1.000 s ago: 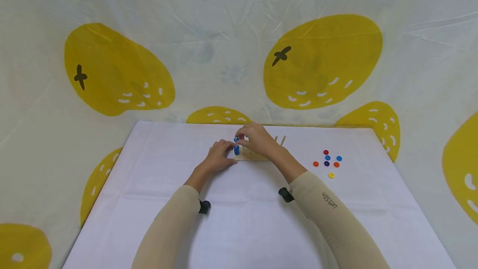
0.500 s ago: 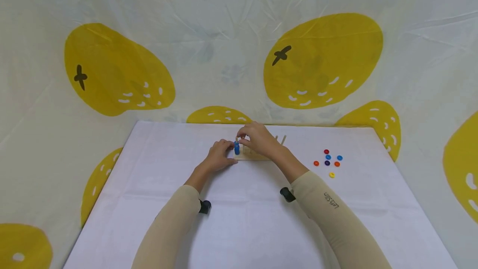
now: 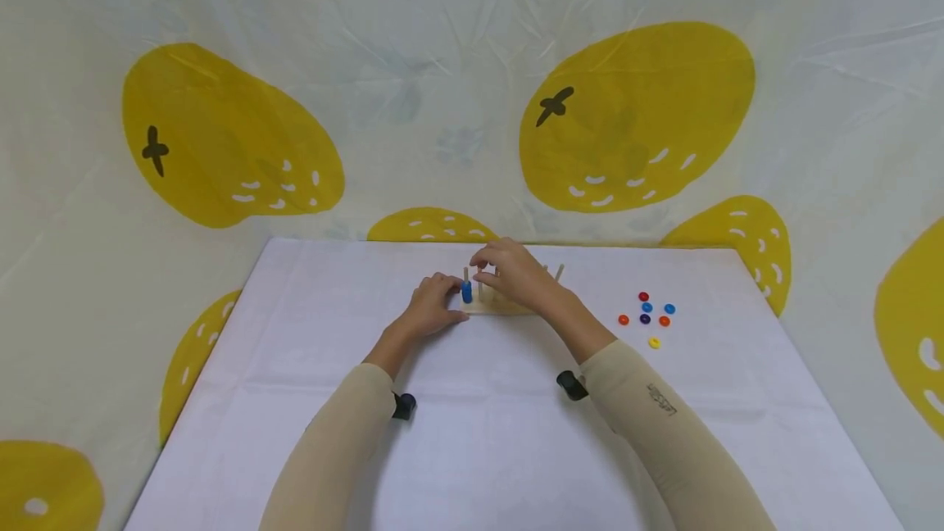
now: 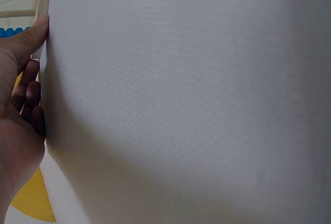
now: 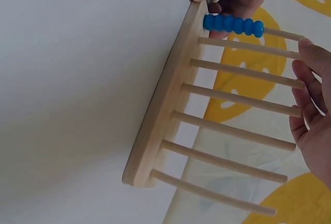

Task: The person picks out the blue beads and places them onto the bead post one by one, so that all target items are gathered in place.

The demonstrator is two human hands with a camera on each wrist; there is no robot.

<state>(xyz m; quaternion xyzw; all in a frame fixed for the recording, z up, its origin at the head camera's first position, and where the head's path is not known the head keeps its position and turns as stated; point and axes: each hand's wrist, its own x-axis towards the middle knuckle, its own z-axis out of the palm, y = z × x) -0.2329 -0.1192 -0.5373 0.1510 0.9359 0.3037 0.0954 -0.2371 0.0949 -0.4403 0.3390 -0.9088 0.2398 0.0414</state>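
Observation:
A wooden peg rack (image 3: 501, 310) stands near the back of the table, with several upright pegs in a row. On its leftmost peg sits a stack of blue rings (image 5: 232, 25), touching one another at the base end. My left hand (image 3: 435, 306) holds the left end of the base, thumb at the front edge and fingers behind. My right hand (image 3: 516, 275) is beside the upper ends of the left pegs. In the right wrist view its loosely bent fingers (image 5: 310, 100) hold nothing, and the thumb is close to the tip of the ringed peg.
Several loose rings lie on the white table (image 3: 487, 449) to the right: a red ring (image 3: 644, 297), blue ones, orange ones, a dark purple ring (image 3: 645, 319) and a yellow ring (image 3: 654, 342). A fruit-patterned cloth (image 3: 457, 105) hangs behind the table.
A blue ring near the top of the leftmost peg has slid down onto the stack below. My right hand has released it and moved slightly right; my left hand stays put.

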